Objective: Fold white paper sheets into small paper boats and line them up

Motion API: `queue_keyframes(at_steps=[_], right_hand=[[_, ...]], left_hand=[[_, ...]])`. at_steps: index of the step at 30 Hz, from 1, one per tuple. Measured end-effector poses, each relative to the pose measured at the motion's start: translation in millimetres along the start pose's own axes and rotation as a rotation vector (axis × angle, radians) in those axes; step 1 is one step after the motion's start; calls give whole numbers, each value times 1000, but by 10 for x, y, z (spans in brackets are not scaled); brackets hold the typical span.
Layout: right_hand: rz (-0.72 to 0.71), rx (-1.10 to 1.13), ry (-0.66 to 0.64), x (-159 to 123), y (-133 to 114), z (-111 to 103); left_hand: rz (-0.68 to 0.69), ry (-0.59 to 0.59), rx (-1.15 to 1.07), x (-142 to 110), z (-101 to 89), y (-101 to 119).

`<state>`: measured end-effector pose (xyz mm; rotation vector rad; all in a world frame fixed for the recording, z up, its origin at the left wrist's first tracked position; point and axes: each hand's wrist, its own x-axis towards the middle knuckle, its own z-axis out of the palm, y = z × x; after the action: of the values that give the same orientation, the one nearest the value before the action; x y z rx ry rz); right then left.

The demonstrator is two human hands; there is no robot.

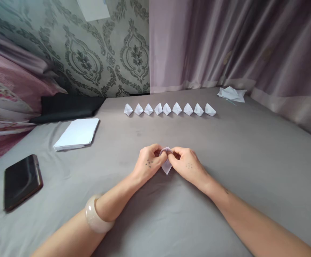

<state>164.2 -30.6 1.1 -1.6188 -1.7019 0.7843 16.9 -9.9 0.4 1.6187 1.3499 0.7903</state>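
Note:
A small folded white paper piece (167, 165) sits between both hands over the grey sheet (225, 153). My left hand (148, 163) pinches its upper left side with curled fingers. My right hand (186, 165) pinches the upper right side the same way. The paper's lower point pokes out below the fingers. A pale bangle (95, 215) circles my left wrist. Farther back lies a row of several finished folded paper shapes (170, 109), side by side.
A stack of white paper sheets (77, 133) lies at the left. A black phone (21, 180) rests near the left edge. Crumpled paper scraps (231, 94) sit at the back right by the curtain. A dark cushion (66, 107) lies at the back left.

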Motion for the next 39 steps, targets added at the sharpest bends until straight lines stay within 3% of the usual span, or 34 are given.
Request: queue_keyframes(at_steps=[5,11,24,33,39], right_hand=[[-69,-50,-16,14,40,10],[-61,-38,-45,35,25,29],[-77,-42,-34,19,25,50],[-52,-42,-52,7,8,22],[13,37,-33,54,37,23]], left_hand=[[5,5,63,11,3,3],[-27,82,145,23,-3,67],[-15,115,158,-7,-4,93],[33,64,141,-21,-13,107],[-57,0,-15,5,29,12]])
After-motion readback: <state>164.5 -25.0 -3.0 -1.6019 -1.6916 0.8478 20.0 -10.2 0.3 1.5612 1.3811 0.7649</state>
